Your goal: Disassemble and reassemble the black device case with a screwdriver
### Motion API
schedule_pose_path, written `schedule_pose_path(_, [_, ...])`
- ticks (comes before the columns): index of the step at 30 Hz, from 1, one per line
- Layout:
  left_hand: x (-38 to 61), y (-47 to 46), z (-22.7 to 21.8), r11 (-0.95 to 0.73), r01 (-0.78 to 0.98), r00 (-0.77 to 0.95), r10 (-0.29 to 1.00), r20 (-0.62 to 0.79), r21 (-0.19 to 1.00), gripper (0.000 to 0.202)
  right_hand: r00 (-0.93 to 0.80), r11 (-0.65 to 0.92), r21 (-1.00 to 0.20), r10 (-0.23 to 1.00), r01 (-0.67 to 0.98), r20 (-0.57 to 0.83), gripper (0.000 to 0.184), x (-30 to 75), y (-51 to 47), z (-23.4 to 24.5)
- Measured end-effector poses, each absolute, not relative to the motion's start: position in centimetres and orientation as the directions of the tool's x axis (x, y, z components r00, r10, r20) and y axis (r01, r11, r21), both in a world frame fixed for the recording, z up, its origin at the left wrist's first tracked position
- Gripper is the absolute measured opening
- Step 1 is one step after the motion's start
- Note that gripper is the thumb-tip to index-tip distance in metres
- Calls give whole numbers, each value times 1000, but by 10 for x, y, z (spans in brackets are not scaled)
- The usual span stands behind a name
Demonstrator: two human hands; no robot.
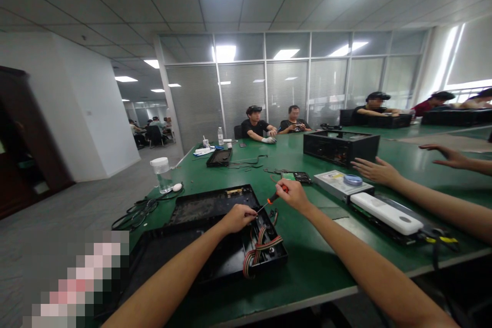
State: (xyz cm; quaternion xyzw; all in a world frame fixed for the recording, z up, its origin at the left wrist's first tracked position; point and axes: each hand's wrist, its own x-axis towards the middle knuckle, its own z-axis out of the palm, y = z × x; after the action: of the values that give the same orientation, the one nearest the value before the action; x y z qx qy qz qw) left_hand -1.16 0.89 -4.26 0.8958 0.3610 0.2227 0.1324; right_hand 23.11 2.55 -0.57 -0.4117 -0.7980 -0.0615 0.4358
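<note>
My right hand (295, 196) is closed around the black and orange handle of a screwdriver (272, 198). Its thin shaft slants down and left toward my left hand (239, 218). The left fingers are pinched by the screwdriver's tip; whatever is between them is too small to make out. Both hands are over the right side of an open black metal case (226, 256) lying on the table. Striped ribbon cables (261, 248) curl over the case's near right corner. Behind it, a dark panel (215, 204) carries a small brass-coloured connector (234, 192).
A metal drive box (338, 184) with a blue tape roll (352, 179), a white case (386, 212) and yellow-black pliers (442, 240) lie right. A co-worker's hands (378, 171) are near a black computer chassis (340, 146). A plastic jar (161, 174) and black cables (136, 212) are left.
</note>
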Motion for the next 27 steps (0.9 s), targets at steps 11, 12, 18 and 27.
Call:
schedule_pose_path(11, [-9,10,-44,-680,598,631,726,274,425,22,-489,754,74,345,653,801,18,226,7,9])
schedule_pose_path(12, [-9,9,-44,-676,598,629,729,271,431,22,-494,756,100,316,647,810,18,226,6,11])
schedule_pose_path(18, [-9,9,-45,-675,595,617,732,289,437,22,-544,700,150,382,698,747,22,218,-2,22])
schedule_pose_path(27, [-8,5,-42,-640,623,598,760,255,450,22,-570,514,247,730,821,378,26,189,-36,82])
